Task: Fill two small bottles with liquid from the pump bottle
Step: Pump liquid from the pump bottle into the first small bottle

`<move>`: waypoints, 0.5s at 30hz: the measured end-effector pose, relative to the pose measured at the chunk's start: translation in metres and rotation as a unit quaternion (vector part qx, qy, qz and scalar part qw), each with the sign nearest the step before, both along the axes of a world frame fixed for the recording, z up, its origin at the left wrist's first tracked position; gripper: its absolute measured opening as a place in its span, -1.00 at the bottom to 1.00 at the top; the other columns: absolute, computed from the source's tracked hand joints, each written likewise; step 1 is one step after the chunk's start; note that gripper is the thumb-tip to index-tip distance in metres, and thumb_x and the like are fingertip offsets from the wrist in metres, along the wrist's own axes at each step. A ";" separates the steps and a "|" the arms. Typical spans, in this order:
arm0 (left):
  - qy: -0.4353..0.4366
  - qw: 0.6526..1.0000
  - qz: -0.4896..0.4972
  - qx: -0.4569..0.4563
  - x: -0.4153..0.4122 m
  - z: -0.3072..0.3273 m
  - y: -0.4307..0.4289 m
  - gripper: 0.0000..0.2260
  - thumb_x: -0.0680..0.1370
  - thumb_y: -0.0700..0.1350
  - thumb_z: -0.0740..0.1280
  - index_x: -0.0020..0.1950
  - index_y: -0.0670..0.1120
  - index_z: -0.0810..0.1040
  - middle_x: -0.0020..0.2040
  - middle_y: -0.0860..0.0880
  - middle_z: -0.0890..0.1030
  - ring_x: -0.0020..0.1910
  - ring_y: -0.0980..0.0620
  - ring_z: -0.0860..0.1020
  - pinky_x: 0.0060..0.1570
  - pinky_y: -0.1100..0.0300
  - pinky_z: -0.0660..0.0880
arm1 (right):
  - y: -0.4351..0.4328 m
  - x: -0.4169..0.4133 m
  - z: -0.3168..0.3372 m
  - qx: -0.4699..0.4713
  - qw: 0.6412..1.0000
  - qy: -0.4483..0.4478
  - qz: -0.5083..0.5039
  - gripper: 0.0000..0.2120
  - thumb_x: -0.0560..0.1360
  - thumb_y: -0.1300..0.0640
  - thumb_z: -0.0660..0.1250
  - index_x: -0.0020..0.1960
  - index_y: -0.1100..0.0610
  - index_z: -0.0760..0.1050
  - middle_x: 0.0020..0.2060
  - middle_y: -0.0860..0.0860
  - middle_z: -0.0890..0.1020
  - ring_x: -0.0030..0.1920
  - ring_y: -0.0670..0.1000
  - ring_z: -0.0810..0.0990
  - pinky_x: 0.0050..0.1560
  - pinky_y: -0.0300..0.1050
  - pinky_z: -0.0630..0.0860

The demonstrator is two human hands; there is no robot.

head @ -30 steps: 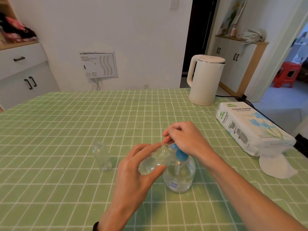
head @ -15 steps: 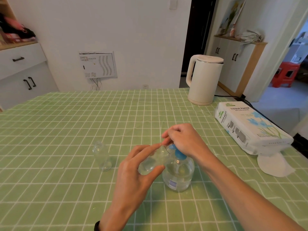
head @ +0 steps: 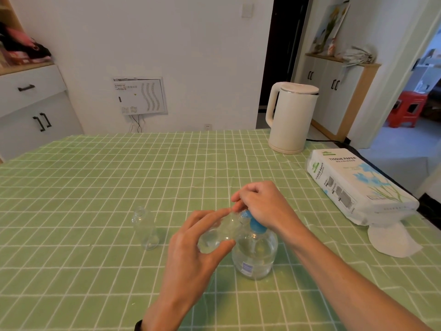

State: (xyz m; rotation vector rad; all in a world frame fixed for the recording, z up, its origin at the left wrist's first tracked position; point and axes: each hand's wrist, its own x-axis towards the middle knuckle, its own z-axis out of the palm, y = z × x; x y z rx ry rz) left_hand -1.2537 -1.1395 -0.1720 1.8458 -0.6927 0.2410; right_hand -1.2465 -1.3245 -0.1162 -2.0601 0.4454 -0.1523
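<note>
A home dining room — kettle (head: 290,120), tissue pack (head: 355,187), checked tablecloth (head: 95,187).

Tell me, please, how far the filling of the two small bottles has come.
Done: nothing looks finished. In hand: the left hand holds one small bottle tilted at the spout, while the right hand holds the blue head of the pump bottle. Left: the second small bottle stands apart, apparently empty.

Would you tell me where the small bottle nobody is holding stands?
In the head view, the free small bottle stands upright on the green tablecloth, left of the left hand and the pump bottle, touching neither.
</note>
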 end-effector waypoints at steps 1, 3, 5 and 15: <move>0.001 1.000 0.000 0.001 0.000 0.000 0.000 -0.50 0.44 -0.15 0.61 0.30 0.24 0.64 0.10 0.22 0.63 0.14 0.17 0.61 0.10 0.48 0.43 | 0.000 0.000 0.000 -0.001 1.000 0.005 0.002 -0.70 0.68 0.18 0.27 -0.11 0.06 0.73 -0.27 -0.06 0.79 -0.11 -0.08 0.77 0.19 -0.02 0.68; 0.000 1.000 -0.001 0.002 0.000 0.000 0.001 -0.49 0.43 -0.14 0.61 0.30 0.24 0.64 0.11 0.22 0.63 0.15 0.17 0.62 0.10 0.48 0.44 | 0.001 -0.001 -0.001 -0.007 1.000 0.007 0.002 -0.70 0.68 0.17 0.27 -0.10 0.06 0.74 -0.26 -0.06 0.80 -0.11 -0.08 0.77 0.19 -0.02 0.68; -0.001 1.000 0.000 0.004 -0.001 0.000 0.001 -0.49 0.43 -0.14 0.61 0.30 0.25 0.64 0.10 0.23 0.63 0.14 0.17 0.62 0.09 0.49 0.43 | 0.002 -0.002 0.000 -0.017 1.000 0.004 -0.004 -0.70 0.68 0.17 0.27 -0.10 0.06 0.74 -0.26 -0.06 0.80 -0.11 -0.09 0.77 0.19 -0.02 0.68; -0.007 1.000 -0.006 0.004 0.000 0.006 0.001 -0.50 0.44 -0.12 0.60 0.32 0.23 0.63 0.10 0.22 0.63 0.15 0.14 0.62 0.11 0.47 0.43 | 0.003 -0.001 0.008 -0.025 1.000 -0.012 -0.004 -0.71 0.66 0.15 0.29 -0.13 0.03 0.72 -0.28 -0.11 0.80 -0.08 -0.06 0.78 0.23 0.09 0.68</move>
